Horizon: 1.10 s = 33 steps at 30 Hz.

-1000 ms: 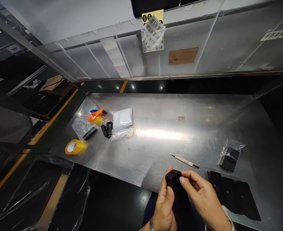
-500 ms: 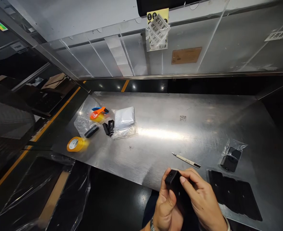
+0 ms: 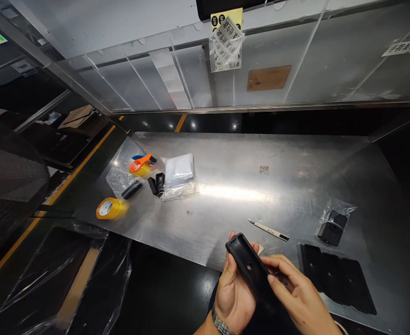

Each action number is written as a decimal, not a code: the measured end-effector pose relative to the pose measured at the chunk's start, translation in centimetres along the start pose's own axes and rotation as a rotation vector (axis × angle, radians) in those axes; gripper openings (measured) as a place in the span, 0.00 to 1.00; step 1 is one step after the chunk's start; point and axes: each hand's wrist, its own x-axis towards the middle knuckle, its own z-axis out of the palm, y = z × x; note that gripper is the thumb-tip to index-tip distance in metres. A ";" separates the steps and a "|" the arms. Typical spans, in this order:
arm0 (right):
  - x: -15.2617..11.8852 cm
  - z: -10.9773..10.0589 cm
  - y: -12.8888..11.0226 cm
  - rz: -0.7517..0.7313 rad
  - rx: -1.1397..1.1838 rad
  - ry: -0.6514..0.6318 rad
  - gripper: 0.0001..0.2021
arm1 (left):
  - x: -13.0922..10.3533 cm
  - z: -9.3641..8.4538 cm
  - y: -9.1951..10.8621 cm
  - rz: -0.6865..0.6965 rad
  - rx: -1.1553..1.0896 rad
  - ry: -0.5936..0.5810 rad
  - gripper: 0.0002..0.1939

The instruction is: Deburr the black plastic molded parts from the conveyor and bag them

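Note:
A long black hollow part (image 3: pixel 247 265) with a small round hole is held at the table's front edge. My left hand (image 3: pixel 233 291) grips its far end from the left and underneath. Fingers and thumb of my right hand (image 3: pixel 297 288) close on its right side. The near end of the part fades into dark clothing. Just beyond my hands lies a craft knife (image 3: pixel 269 230) with a pale handle marked A26. To the right are black flat parts (image 3: pixel 337 277) in a row and a bagged black part (image 3: pixel 333 228).
On the metal table (image 3: pixel 226 163), a yellow tape roll (image 3: pixel 109 209), an orange tape dispenser (image 3: pixel 141 163), small black pieces (image 3: pixel 156 184) and a stack of clear bags (image 3: pixel 179 170) lie at left. A clear panel (image 3: pixel 121 83) stands behind the table.
The black part has been turned, so its hollow inside and round hole now face the camera. Both hands have shifted their hold on it.

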 end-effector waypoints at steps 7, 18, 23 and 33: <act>0.7 0.1 -0.7 -0.078 -0.293 0.089 0.16 | -0.6 0.3 -1.0 -0.002 0.054 -0.046 0.17; 1.5 -1.1 0.2 0.104 -0.113 0.111 0.24 | -0.9 0.7 -0.8 -0.138 0.118 -0.020 0.18; 0.8 -3.2 -0.7 -0.159 -0.221 0.204 0.11 | -0.4 0.0 -0.2 -0.430 0.357 -0.046 0.40; 1.0 -4.3 -2.0 -0.114 -0.110 -0.185 0.14 | -0.8 0.1 -1.1 -0.409 0.509 -0.155 0.35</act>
